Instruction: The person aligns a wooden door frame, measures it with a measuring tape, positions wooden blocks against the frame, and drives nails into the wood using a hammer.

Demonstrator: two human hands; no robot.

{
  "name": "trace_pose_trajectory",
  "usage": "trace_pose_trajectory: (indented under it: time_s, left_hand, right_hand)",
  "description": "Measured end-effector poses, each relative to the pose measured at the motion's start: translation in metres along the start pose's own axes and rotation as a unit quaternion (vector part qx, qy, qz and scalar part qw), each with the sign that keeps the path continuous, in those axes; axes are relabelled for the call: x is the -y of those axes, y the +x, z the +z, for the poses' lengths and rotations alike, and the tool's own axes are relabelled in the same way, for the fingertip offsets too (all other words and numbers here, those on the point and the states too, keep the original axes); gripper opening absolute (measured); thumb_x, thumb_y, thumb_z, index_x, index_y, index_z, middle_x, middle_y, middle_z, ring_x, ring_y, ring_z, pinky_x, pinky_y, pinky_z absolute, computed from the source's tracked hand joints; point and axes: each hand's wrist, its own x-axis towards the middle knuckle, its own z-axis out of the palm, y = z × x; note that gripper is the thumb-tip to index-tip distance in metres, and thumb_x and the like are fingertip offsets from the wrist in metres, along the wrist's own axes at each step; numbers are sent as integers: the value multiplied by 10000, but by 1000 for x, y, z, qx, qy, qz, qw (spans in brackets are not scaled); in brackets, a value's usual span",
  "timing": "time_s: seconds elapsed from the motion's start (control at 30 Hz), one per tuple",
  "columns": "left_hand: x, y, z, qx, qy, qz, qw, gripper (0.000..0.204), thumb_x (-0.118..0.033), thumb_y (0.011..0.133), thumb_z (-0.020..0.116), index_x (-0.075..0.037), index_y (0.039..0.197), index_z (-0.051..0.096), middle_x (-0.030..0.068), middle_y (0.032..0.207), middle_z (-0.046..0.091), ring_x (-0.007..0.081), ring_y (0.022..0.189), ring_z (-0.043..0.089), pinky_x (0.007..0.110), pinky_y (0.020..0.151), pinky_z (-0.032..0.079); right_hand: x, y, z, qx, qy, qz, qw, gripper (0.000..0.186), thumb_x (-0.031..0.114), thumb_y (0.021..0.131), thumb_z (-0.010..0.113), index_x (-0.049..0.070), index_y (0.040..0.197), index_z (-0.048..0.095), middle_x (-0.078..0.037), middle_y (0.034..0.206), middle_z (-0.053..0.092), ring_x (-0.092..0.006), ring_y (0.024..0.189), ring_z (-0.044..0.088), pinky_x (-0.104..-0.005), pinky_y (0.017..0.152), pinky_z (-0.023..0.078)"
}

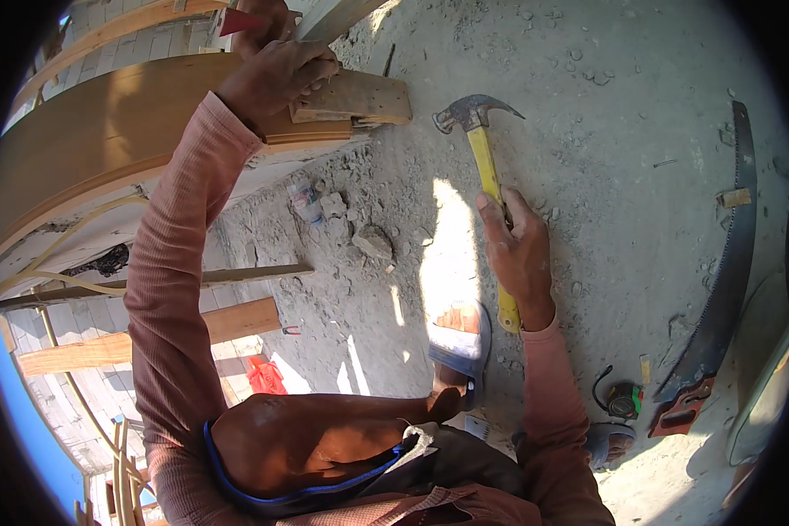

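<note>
My right hand [522,254] is wrapped around the yellow handle of a claw hammer [484,162], whose dark steel head points away from me above the grey floor. At the upper left, my left hand [280,77] rests with curled fingers on a short wooden block [368,95] at the end of a long, wide brown board [105,123]. Whatever those fingers pinch, if anything, is hidden. Just beyond it shows another hand [261,24], apparently another person's, beside a red object [239,22] and a pale upright timber [333,17].
A handsaw [736,228] lies along the right side, with a tape measure [624,401] near its handle. Rubble [373,242] and a plastic bottle [305,202] lie below the board. Further left are loose planks [237,319], a red bag or cloth [265,375] and small red-handled pliers [291,330].
</note>
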Motion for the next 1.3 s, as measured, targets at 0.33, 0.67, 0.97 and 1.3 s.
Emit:
trace_pose_trajectory:
  time_s: [0.33,0.67,0.97,1.3]
  left_hand:
    - [-9,0,22,-55,198,42,978,171,-200,1061,497,-37,1080,545,131,958,697,356,861,678,445,784,530]
    - [-26,-13,64,-190,479,57,855,183,-162,938,581,-96,1104,620,90,1148,641,295,1194,573,490,1007,440]
    - [-17,-29,50,-208,416,94,880,221,-211,1015,612,-73,1188,617,89,1213,596,304,1134,565,413,953,438]
    - [-76,-89,84,-176,327,45,927,239,-109,966,641,-38,1188,589,141,1278,592,356,1152,558,464,945,432]
  right_hand:
    - [-7,1,-6,-4,-7,-21,1000,369,336,1046,594,-26,1001,647,-114,653,571,-155,551,547,-359,525,448]
    - [-13,5,-20,-42,-184,43,981,418,383,1041,572,-20,1114,652,-251,824,685,-442,737,676,-504,695,516]
    - [26,40,10,-106,-173,-176,963,464,368,1007,658,-16,1266,641,-138,1051,670,-273,746,676,-414,720,557]
    - [13,115,137,197,547,286,761,724,554,929,717,82,1419,468,-127,1297,540,-315,1122,630,-498,866,612]
